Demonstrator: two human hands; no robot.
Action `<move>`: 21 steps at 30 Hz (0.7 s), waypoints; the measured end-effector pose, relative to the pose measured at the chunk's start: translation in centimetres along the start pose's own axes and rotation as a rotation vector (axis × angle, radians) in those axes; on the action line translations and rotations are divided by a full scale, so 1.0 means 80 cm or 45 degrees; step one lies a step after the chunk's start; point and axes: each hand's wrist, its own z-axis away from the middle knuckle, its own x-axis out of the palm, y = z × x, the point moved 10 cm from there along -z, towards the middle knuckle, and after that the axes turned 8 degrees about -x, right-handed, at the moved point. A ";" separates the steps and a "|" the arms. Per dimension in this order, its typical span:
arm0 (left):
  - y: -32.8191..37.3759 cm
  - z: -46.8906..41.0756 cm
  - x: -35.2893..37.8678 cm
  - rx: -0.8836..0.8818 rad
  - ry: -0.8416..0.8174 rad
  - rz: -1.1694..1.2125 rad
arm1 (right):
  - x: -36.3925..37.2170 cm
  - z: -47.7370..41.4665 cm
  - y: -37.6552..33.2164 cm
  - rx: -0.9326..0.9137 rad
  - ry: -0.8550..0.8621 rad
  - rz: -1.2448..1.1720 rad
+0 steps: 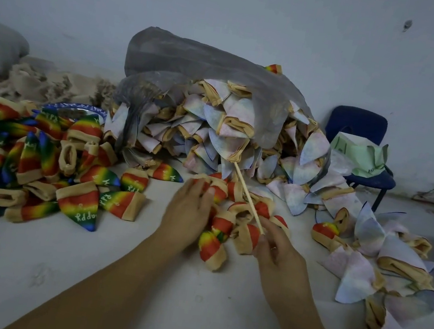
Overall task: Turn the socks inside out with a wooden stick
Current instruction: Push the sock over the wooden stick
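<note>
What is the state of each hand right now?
Left hand: touches a rainbow sock; whether it grips cannot be told.
Right hand: closed, pinching the wooden stick.
</note>
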 end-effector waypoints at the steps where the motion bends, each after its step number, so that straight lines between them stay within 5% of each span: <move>1: 0.015 0.004 0.011 0.055 -0.063 0.102 | -0.004 0.000 0.003 0.017 0.033 -0.024; 9: 0.066 0.020 0.077 0.074 -0.431 0.424 | -0.016 0.005 0.007 0.093 0.254 -0.237; 12: 0.067 0.003 0.052 0.075 -0.256 0.533 | -0.015 0.009 -0.014 0.028 0.249 -0.297; 16: 0.052 -0.027 -0.005 0.178 0.170 0.102 | 0.011 0.021 -0.053 -0.161 0.063 -0.312; 21: 0.019 -0.063 -0.003 0.224 0.171 -0.539 | 0.022 0.014 -0.044 -0.074 0.072 -0.368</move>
